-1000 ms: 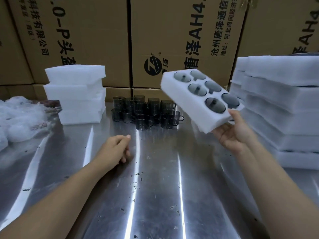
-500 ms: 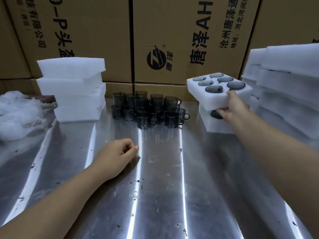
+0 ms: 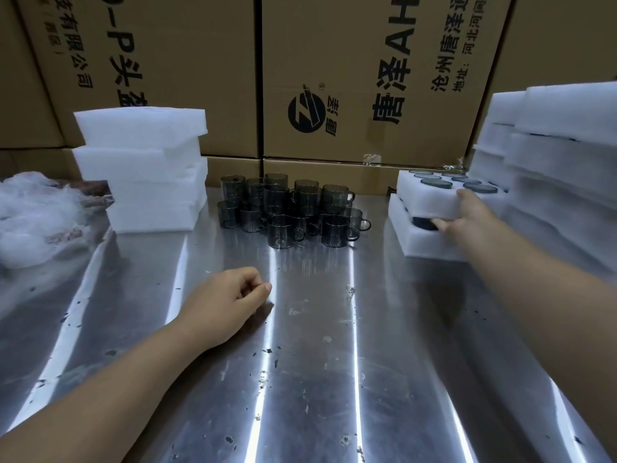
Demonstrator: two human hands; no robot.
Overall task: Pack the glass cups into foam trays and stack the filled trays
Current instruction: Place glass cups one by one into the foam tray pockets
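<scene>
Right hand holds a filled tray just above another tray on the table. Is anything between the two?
Only the hand's own fingers. The right hand grips the filled tray at its near edge, with fingers tucked into the gap above the lower tray. Nothing else visible lies between the trays.

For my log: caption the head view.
Right hand holds filled foam tray atop lower tray; left hand rests curled on table.

A packing warehouse: tall printed brown cardboard cartons (image 3: 367, 78) wall in, just behind it, a scuffed stainless-steel worktable (image 3: 317, 362) bearing stacked white foam trays (image 3: 143, 168).
</scene>
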